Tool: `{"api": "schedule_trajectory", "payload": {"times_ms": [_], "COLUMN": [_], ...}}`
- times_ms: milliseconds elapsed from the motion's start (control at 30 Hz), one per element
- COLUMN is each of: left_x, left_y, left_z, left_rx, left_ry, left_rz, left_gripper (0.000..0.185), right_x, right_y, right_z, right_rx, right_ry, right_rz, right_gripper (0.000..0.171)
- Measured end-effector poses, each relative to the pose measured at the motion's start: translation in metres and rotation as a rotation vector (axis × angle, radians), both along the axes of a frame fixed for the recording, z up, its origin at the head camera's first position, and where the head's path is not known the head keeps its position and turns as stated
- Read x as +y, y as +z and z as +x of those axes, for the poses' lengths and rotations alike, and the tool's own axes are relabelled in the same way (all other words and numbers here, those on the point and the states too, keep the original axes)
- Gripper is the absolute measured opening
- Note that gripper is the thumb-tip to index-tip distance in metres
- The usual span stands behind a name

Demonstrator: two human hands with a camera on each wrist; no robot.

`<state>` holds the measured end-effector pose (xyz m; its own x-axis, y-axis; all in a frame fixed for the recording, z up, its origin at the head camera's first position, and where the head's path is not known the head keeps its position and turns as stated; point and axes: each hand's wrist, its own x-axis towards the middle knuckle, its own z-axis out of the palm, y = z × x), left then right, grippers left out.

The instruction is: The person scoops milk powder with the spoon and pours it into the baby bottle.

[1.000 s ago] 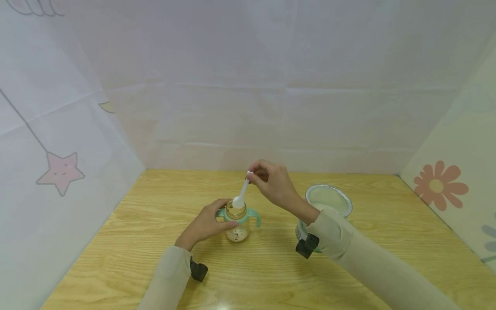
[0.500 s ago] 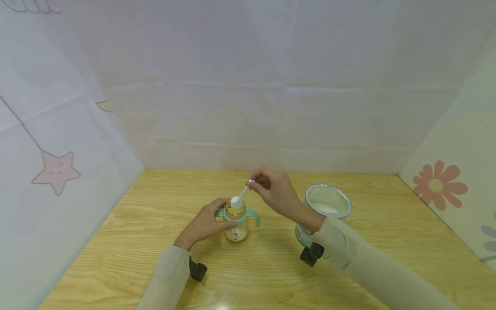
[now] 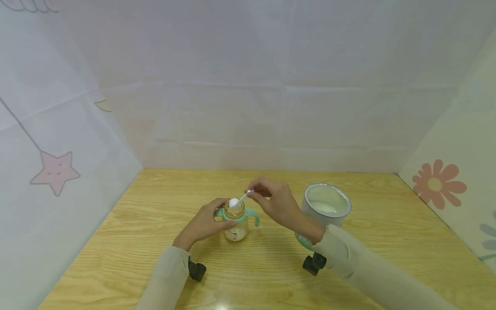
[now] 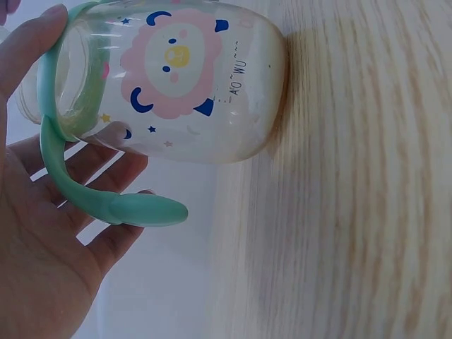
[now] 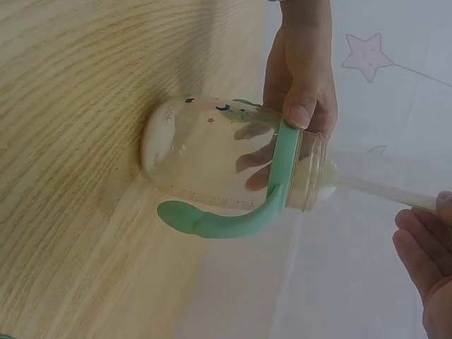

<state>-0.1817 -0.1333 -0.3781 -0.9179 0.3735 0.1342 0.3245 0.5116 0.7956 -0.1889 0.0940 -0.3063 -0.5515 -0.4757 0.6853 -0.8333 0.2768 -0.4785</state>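
A clear baby bottle [image 3: 236,232] with a mint-green two-handled collar stands upright and uncapped on the table; a pink cartoon animal [image 4: 173,63] is printed on its side. My left hand [image 3: 205,224] grips it around the collar, thumb at the front and the other fingers behind. Between the thumb and fingers of my right hand [image 3: 273,202] is the end of a white scoop's handle [image 5: 385,191]. The scoop's bowl [image 3: 234,203] sits tilted in the bottle's mouth, with white showing in it. Pale contents show low in the bottle.
To the right stands an open tin [image 3: 327,211] with white powder inside, partly behind my right wrist. The wooden table [image 3: 155,193] meets pale fabric walls [image 3: 248,120] at the back and sides. A small black wrist camera [image 3: 197,271] hangs at each sleeve.
My right hand has lowered and the scoop has tipped over, its handle now flatter and its bowl down in the bottle's mouth. The left hand holds the bottle in place.
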Motion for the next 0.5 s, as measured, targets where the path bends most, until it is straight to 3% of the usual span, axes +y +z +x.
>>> {"api": "schedule_trajectory", "payload": {"times_ms": [500], "left_x": [0.0], "left_y": [-0.001], "left_z": [-0.001], "left_rx": [-0.002], "left_ry": [-0.003], "left_rz": [-0.01], "left_gripper": [0.068], "right_x": [0.004], "right_y": [-0.014], "right_z": [0.004], "right_rx": [0.075], "right_ry": [0.073], "right_rz": [-0.038], "right_gripper": [0.011]}}
